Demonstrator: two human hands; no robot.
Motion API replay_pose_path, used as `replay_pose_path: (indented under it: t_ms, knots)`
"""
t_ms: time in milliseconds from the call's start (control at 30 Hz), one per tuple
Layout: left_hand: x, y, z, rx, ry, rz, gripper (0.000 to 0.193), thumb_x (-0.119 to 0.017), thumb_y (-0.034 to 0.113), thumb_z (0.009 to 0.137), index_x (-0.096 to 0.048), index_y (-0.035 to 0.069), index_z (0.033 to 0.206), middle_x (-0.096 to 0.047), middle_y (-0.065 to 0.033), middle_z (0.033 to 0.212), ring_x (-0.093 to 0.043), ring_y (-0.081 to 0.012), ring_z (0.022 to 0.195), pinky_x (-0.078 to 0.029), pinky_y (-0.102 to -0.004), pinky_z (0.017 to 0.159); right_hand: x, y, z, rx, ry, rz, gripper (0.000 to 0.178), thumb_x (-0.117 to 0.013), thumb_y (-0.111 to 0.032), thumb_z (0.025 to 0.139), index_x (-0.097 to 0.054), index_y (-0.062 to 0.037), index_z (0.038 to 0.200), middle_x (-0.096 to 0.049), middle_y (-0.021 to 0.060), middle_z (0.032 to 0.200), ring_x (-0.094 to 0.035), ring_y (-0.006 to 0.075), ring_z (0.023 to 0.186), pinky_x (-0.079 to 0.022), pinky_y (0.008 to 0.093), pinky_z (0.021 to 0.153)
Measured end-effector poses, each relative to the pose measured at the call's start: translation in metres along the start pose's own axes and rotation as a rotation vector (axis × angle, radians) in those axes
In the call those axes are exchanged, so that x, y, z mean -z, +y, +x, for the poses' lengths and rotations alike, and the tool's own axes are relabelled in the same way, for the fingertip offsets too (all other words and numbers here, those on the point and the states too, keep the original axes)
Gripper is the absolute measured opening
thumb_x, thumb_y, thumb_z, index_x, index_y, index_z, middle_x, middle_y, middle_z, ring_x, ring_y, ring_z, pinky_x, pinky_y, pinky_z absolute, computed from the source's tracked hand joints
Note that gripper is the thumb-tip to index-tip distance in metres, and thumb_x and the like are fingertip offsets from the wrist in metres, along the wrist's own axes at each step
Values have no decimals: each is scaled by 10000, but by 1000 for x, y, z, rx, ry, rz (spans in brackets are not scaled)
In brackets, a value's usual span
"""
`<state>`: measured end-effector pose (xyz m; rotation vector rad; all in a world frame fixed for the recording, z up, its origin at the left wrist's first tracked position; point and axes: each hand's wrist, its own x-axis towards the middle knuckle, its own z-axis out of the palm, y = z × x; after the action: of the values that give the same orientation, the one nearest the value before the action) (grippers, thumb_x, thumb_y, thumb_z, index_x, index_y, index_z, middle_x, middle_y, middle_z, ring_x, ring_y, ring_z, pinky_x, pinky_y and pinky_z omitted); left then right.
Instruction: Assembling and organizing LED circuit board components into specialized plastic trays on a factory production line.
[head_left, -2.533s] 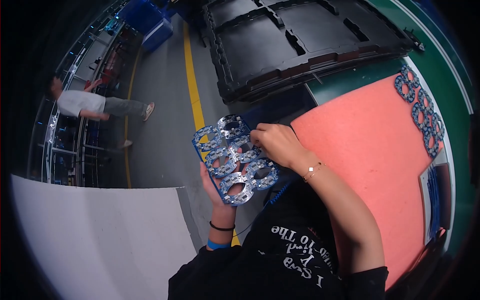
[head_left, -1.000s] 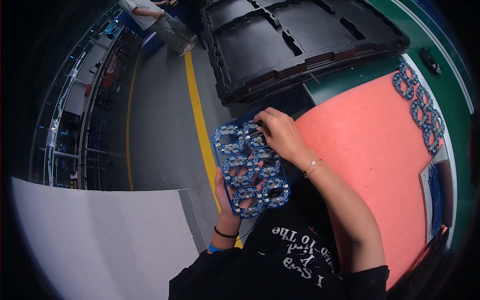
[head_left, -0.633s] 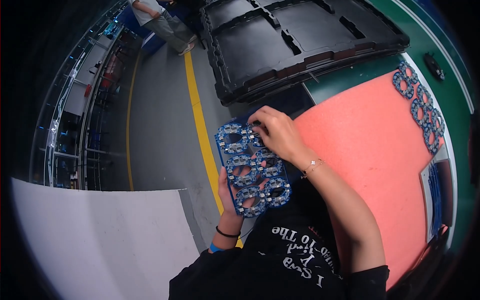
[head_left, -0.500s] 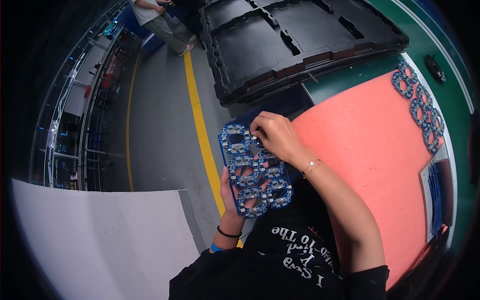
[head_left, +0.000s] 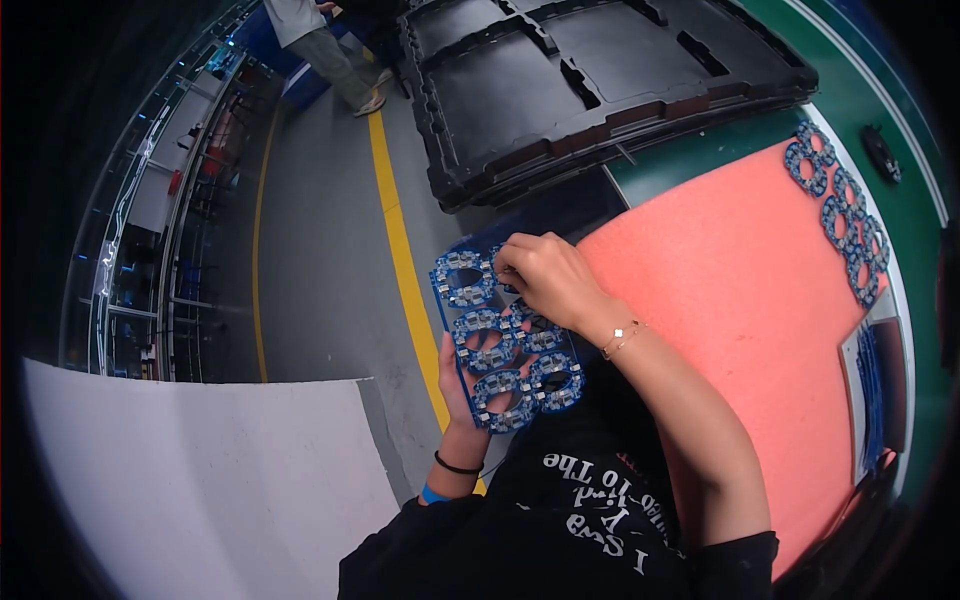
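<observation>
A blue circuit board panel (head_left: 478, 322) made of several ring-shaped boards in two columns is held in front of my body, above the floor. My left hand (head_left: 456, 395) is closed on it from the left side and underneath; some fingers show through the ring holes. My right hand (head_left: 548, 278) has its fingers pinched at the ring in the panel's upper right corner, covering most of that ring. Whether those fingertips grip the ring's edge or a small part on it is hidden.
A salmon-coloured mat (head_left: 720, 300) lies on the green bench to my right. More ring boards (head_left: 836, 220) rest along its far right edge. Black moulded trays (head_left: 600, 80) are stacked ahead. A white surface (head_left: 200, 480) is at the left; a person (head_left: 335, 60) stands far ahead.
The panel's upper end has shifted slightly left, and my right hand has moved slightly left with it. My left hand keeps its hold.
</observation>
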<state>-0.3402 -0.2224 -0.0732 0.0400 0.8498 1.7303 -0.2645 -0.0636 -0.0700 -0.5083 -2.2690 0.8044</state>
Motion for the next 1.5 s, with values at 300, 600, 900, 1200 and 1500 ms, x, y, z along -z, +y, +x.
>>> replay_pose_path:
  t_ms: [300, 600, 900, 1200, 1500]
  knots:
    - [-2, 0, 2, 28, -15, -12, 593, -299, 520, 906, -379, 59, 1271, -469, -114, 1243, -476, -294, 1091, -411, -470, 877, -3, 6, 2, -134, 42, 189, 85, -553, 79, 693, -548, 4, 733, -565, 134, 740, -573, 326, 712, -453, 371, 608]
    - [7, 10, 2, -34, -11, -107, 661, -282, 553, 885, -330, 62, 1327, -401, -156, 1311, -470, -321, 1116, -511, -457, 709, -3, 13, 0, -130, 144, 30, 153, -562, 59, 715, -601, -9, 847, -562, 151, 865, -567, 328, 794, -463, 389, 683]
    - [4, 11, 1, -61, 12, -64, 709, -268, 557, 881, -309, 12, 1333, -405, -221, 1289, -531, -311, 989, -490, -452, 762, -1, 13, 2, -192, 70, -43, 72, -583, 33, 703, -570, -5, 762, -571, 129, 773, -568, 322, 740, -458, 389, 640]
    - [2, 10, 0, -81, -5, -71, 711, -282, 574, 872, -329, 30, 1328, -443, -241, 1256, -556, -281, 931, -475, -389, 664, 7, 12, 8, -329, 56, 164, 106, -581, 44, 716, -607, -8, 805, -589, 140, 753, -603, 267, 712, -460, 331, 606]
    - [7, 11, 0, -41, -12, -64, 721, -278, 574, 872, -313, 20, 1332, -389, -257, 1292, -544, -309, 990, -493, -444, 749, 0, 16, 5, -155, 181, 23, 95, -596, 38, 708, -588, -1, 794, -576, 143, 737, -572, 322, 681, -456, 375, 603]
